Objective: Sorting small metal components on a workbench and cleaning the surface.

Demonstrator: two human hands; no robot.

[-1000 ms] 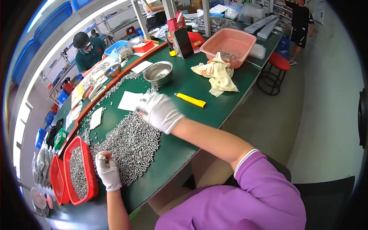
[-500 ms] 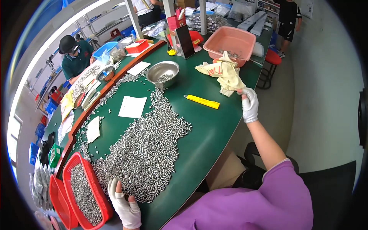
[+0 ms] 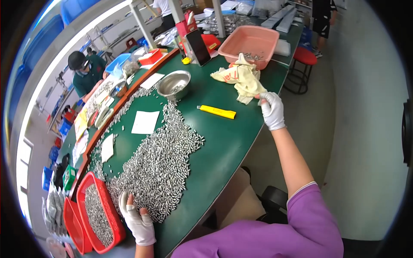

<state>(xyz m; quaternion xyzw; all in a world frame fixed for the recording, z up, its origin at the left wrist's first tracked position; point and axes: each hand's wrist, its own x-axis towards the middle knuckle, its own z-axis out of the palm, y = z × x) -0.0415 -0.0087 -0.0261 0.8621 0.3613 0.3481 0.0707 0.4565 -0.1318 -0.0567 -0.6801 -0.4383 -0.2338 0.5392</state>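
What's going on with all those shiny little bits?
Someone is at a green table with a big heap of small metal pieces spread on it. The white-gloved left hand is open at the heap's near edge, beside a red basket holding more of them. The right hand is at the edge of a cream cloth; I can't tell whether it's gripping. A yellow cutter lies to that hand's left.

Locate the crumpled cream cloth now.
In the head view, the cloth lies right of centre, between the pink plastic tub and the white-gloved right hand.
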